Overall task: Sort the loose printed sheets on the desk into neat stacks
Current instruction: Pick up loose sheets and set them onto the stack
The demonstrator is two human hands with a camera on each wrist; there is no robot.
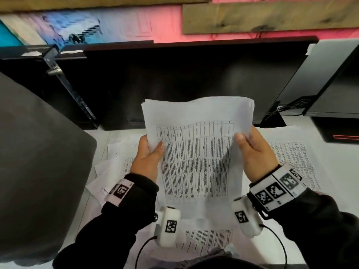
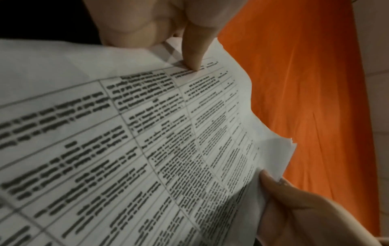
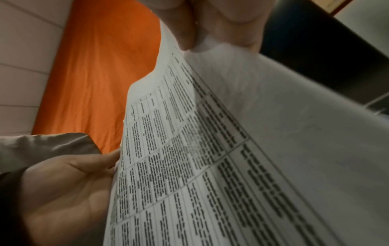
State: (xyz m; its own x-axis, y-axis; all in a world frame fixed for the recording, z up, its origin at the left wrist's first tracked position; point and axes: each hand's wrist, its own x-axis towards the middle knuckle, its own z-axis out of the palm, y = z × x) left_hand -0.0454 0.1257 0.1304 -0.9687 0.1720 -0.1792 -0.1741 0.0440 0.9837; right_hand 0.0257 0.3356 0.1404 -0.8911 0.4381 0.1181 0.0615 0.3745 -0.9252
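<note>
I hold a bundle of printed sheets (image 1: 198, 144) upright over the white desk (image 1: 342, 171); its top page carries a dense table. My left hand (image 1: 150, 154) grips the bundle's left edge, thumb on the front. At the right edge, my right hand (image 1: 250, 148) grips it the same way. The left wrist view has the left thumb (image 2: 195, 55) pressing on the page (image 2: 147, 133), with the right hand (image 2: 294, 208) at the far edge. From the right wrist, the right hand (image 3: 210, 25) pinches the page (image 3: 231, 149) and the left hand (image 3: 63, 191) holds the other side.
Loose printed sheets lie on the desk at the left (image 1: 116, 162), at the right (image 1: 295, 158) and near me (image 1: 209, 241). A dark monitor (image 1: 184, 80) stands behind, another (image 1: 330, 84) at the right. A large dark grey shape (image 1: 38, 162) fills the left side.
</note>
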